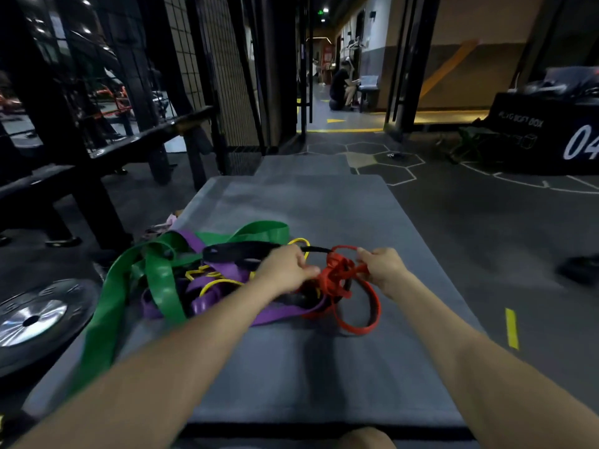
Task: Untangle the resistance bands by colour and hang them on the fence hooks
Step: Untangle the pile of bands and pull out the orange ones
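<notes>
A knee [368, 438] is seen poking in at the bottom edge, right up against the near edge of the grey mat [324, 367] that's laid on the gym floor. Two bare forearms are stretched out over the mat toward the tangle of resistance bands.

The red band [343, 280] is bunched into a knot near the middle of the mat, toward its right side, with a couple of loops flopped down toward the near edge. It's being pinched from both sides: the left hand [288, 265] is curled onto the knot's left side, and the right hand [382, 265] is closed round a strand on the right. So both hands are clamped on red, nothing spread.

The rest of the pile is dumped on the left half of the mat. A wide green band [162, 286] is draped off the left edge down toward the floor. A purple band [207, 303] is woven underneath, a thin yellow band [214, 283] is threaded through it, and a black band [240, 252] is lifted across the top, running behind the left hand.

A weight plate [32, 319] is lying on the floor just beside the mat's left edge. The wire mesh fence [207, 59] is standing well apart, past the far left corner; hooks can't be made out on it.
</notes>
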`<state>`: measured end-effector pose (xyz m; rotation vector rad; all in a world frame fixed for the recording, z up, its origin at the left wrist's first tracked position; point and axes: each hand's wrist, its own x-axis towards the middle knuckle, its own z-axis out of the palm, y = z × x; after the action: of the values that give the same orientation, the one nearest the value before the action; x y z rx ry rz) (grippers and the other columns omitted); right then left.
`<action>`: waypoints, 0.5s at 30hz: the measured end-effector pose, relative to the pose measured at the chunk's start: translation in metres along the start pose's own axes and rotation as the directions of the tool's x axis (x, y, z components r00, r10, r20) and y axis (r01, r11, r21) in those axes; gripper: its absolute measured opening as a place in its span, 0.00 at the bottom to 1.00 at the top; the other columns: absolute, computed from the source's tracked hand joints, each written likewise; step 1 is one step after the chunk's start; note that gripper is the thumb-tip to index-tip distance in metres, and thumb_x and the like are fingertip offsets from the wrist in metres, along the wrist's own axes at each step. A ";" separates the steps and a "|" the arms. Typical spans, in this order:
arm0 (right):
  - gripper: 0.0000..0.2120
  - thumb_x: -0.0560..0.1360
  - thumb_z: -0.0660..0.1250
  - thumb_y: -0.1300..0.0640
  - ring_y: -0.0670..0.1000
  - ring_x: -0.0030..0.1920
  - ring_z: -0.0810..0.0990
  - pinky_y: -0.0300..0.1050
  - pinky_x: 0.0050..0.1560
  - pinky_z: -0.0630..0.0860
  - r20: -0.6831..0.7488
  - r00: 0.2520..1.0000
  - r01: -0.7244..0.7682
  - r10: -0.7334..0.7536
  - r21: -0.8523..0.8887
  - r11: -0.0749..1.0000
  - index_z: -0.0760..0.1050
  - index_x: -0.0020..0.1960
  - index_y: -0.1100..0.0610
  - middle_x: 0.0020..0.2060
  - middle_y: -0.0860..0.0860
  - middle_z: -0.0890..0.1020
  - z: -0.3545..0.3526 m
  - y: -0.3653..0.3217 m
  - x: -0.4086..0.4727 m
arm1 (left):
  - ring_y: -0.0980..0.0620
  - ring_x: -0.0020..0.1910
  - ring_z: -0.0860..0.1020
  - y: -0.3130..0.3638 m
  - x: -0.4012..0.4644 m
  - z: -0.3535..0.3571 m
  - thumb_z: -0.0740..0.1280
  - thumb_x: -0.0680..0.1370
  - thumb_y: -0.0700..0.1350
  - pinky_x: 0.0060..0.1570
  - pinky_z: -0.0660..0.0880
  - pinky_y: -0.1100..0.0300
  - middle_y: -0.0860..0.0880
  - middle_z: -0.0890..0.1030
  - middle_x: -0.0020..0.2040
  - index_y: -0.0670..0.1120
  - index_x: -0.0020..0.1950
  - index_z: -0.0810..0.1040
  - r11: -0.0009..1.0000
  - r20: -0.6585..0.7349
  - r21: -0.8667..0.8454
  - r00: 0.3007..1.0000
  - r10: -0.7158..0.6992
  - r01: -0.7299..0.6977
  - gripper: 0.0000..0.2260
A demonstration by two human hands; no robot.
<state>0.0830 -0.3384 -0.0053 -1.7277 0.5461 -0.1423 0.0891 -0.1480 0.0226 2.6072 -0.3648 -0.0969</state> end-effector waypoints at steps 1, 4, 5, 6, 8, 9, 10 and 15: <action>0.15 0.77 0.64 0.56 0.54 0.27 0.74 0.50 0.39 0.77 0.005 1.000 0.002 -0.002 -0.008 1.000 0.72 0.33 0.61 0.27 0.56 0.74 -0.001 0.002 -0.001 | 0.44 0.54 0.77 0.006 0.002 0.017 0.71 0.70 0.55 0.52 0.72 0.54 0.42 0.78 0.52 0.43 0.51 0.76 1.000 -0.009 -0.019 1.000 0.012 -0.012 0.18; 0.14 0.78 0.64 0.57 0.50 0.24 0.72 0.38 0.24 0.72 0.027 1.000 0.015 -0.015 0.003 1.000 0.72 0.35 0.61 0.27 0.55 0.72 -0.008 0.008 -0.002 | 0.41 0.63 0.68 0.015 0.006 0.055 0.72 0.66 0.60 0.63 0.67 0.51 0.43 0.67 0.61 0.44 0.61 0.71 1.000 -0.016 0.028 1.000 -0.005 0.005 0.30; 0.13 0.78 0.63 0.58 0.50 0.24 0.72 0.37 0.22 0.72 0.029 0.999 0.022 -0.022 0.013 1.000 0.73 0.36 0.62 0.27 0.54 0.73 -0.012 0.010 -0.002 | 0.41 0.62 0.67 0.014 0.009 0.061 0.73 0.66 0.60 0.63 0.67 0.51 0.42 0.66 0.61 0.44 0.58 0.72 0.999 -0.028 0.043 0.999 -0.019 0.020 0.29; 0.12 0.78 0.63 0.58 0.50 0.26 0.72 0.36 0.22 0.72 0.022 0.999 0.028 -0.029 0.027 0.999 0.74 0.39 0.63 0.28 0.54 0.73 -0.016 0.011 -0.001 | 0.41 0.61 0.68 0.011 0.013 0.065 0.73 0.66 0.59 0.62 0.68 0.52 0.42 0.66 0.60 0.44 0.54 0.74 0.999 -0.040 0.031 0.999 -0.030 0.031 0.26; 0.10 0.78 0.62 0.60 0.50 0.28 0.73 0.35 0.23 0.73 -0.019 1.000 0.026 -0.024 0.101 0.995 0.74 0.42 0.65 0.30 0.55 0.73 -0.024 0.014 0.003 | 0.44 0.55 0.71 0.003 0.018 0.064 0.73 0.68 0.54 0.56 0.68 0.58 0.41 0.69 0.54 0.45 0.46 0.75 0.997 -0.057 -0.067 0.998 -0.031 0.027 0.16; 0.10 0.78 0.62 0.60 0.50 0.29 0.72 0.34 0.22 0.74 -0.042 0.999 0.015 -0.007 0.172 0.985 0.73 0.41 0.65 0.31 0.55 0.73 -0.028 0.015 0.005 | 0.47 0.48 0.73 -0.002 0.020 0.059 0.74 0.69 0.51 0.50 0.69 0.61 0.43 0.72 0.48 0.46 0.42 0.75 0.988 -0.058 -0.152 0.998 -0.033 0.024 0.12; 0.12 0.78 0.62 0.61 0.50 0.29 0.72 0.34 0.23 0.75 -0.061 0.998 -0.004 0.020 0.248 0.969 0.72 0.38 0.65 0.31 0.55 0.73 -0.029 0.015 0.006 | 0.50 0.40 0.73 -0.008 0.021 0.052 0.74 0.69 0.49 0.42 0.69 0.64 0.45 0.73 0.42 0.46 0.40 0.75 0.969 -0.058 -0.246 0.997 -0.046 0.031 0.10; 0.12 0.77 0.65 0.57 0.51 0.33 0.75 0.39 0.35 0.75 -0.091 0.994 -0.017 0.053 0.353 0.935 0.72 0.37 0.62 0.34 0.55 0.74 -0.015 0.011 0.001 | 0.55 0.31 0.72 -0.030 0.002 0.014 0.72 0.71 0.37 0.32 0.70 0.66 0.51 0.76 0.28 0.44 0.36 0.75 0.669 -0.016 -0.739 0.991 -0.137 0.081 0.07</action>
<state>0.0748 -0.3536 -0.0120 -1.3650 0.5854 -0.2854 0.0969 -0.1298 -0.0044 1.8017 -0.0974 -0.1567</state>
